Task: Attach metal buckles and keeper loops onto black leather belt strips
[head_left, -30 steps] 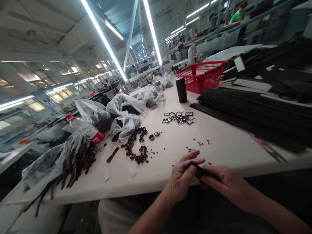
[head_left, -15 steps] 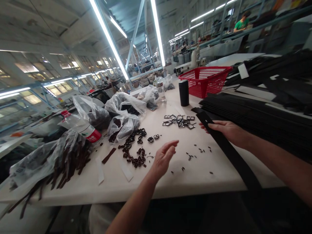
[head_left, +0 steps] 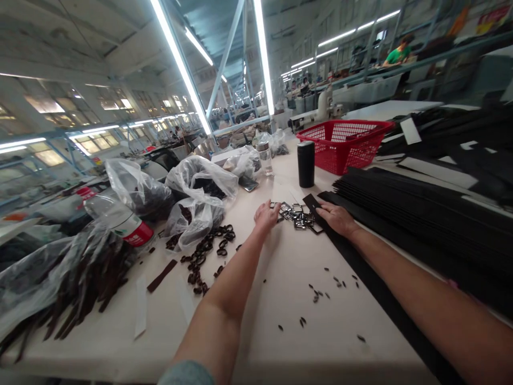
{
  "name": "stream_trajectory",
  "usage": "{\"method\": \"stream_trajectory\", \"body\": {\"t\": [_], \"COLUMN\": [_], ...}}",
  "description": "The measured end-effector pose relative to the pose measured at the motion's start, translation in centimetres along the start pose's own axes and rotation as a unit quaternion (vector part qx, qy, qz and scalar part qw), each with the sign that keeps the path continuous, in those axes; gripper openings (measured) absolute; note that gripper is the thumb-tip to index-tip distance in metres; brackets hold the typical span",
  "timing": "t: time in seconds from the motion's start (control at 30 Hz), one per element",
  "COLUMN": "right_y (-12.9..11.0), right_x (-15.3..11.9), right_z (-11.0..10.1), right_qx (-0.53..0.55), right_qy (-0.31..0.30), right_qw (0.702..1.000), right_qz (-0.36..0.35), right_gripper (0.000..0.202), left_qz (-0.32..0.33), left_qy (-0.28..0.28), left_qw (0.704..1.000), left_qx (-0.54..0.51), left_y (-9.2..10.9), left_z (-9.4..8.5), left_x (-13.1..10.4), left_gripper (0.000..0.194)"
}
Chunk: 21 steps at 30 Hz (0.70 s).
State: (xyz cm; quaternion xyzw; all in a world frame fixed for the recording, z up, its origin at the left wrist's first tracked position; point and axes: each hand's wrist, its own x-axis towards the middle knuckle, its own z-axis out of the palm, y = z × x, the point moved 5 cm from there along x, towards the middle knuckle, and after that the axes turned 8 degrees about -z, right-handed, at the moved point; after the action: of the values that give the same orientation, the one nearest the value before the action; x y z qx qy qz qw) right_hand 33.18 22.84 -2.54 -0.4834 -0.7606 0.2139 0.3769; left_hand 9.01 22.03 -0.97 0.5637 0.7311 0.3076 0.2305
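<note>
My left hand (head_left: pixel 267 216) reaches to the left edge of a pile of square metal buckles (head_left: pixel 298 215). Its fingers are bent and closed on the outermost buckle, partly hiding it. My right hand (head_left: pixel 336 218) grips a long black strap (head_left: pixel 366 272) near its far end, thumb and fingers around it. The strap's tip lies beside the right side of the buckle pile, and its length runs back along the table under my right forearm. Small dark oval pieces (head_left: pixel 316 294) lie scattered on the table between my arms.
A black cylinder (head_left: pixel 305 164) and a red basket (head_left: pixel 344 144) stand behind the buckles. Stacked black strips (head_left: pixel 420 214) cover the right side. Left are brown loops (head_left: pixel 200 256), plastic bags (head_left: pixel 200 182), a bottle with a red label (head_left: pixel 124 222) and brown strips (head_left: pixel 88 278). A glass jar (head_left: pixel 264 158) stands farther back.
My left hand has moved forward from above the table to the buckles, its fingers closing. My right hand has carried the strap's end forward and left, to the pile. The view has tilted slightly.
</note>
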Motion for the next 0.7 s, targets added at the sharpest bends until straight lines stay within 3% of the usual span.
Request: {"method": "stream_trajectory", "body": {"t": [0.07,0.17,0.3,0.5,0.7], "right_y": [0.5,0.7,-0.1,-2.6,-6.6], "right_x": [1.2,2.7,3.7,1.8,-2.3], "right_z": [0.8,2.2,4.1,4.7,5.1], "right_qx": [-0.014,-0.024,-0.012,0.014,0.052], "right_qy": [-0.007,-0.021,-0.048,-0.073,-0.112], "right_qw": [1.000,0.999,0.998,0.995,0.989], "right_qz": [-0.008,-0.019,-0.040,-0.060,-0.083], "right_gripper": [0.033,0.038,0.042,0.042,0.046], "left_qz": [0.016,0.093,0.198,0.235,0.223], "left_qy": [-0.006,-0.032,-0.075,-0.084,-0.071], "left_qw": [1.000,0.995,0.975,0.963,0.963], "left_qx": [0.017,0.034,0.061,0.101,0.135], "left_y": [0.3,1.2,2.2,1.5,-0.8], "left_z": [1.4,3.0,3.9,2.7,0.3], "left_x": [1.0,1.3,0.5,-2.4,-8.9], "left_gripper": [0.055,0.039,0.031,0.032,0.041]}}
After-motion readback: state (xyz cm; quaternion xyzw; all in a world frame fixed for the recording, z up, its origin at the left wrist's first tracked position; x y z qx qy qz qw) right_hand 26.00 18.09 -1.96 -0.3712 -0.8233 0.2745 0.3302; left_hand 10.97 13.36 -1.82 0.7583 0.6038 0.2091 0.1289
